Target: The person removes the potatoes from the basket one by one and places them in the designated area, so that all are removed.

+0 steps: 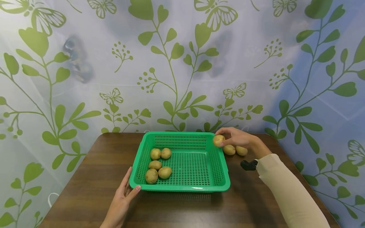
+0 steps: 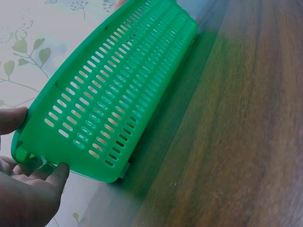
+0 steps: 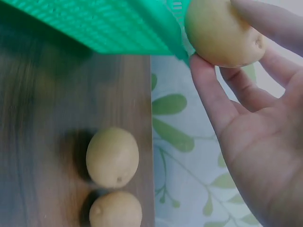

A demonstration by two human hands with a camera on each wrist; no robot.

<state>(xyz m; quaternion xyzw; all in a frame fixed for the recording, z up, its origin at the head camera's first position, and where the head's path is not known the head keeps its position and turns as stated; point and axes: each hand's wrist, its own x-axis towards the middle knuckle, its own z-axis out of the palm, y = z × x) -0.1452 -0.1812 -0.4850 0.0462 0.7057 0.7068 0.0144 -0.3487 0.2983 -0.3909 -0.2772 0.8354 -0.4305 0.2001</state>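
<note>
Lower left of centre, my left hand pinches the green basket; five potatoes lie in its left half. Right of centre, my right hand grips one potato near the rim; two potatoes sit on the table.

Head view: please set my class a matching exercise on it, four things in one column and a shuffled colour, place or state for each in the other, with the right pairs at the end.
Column one
1. Basket
2. Left hand
3. Right hand
4. Five potatoes

Column two
A. in the basket's left half
B. holds one potato
C. grips the basket's near left corner
D. green

Pairs: 1-D, 2-C, 3-B, 4-A
</note>
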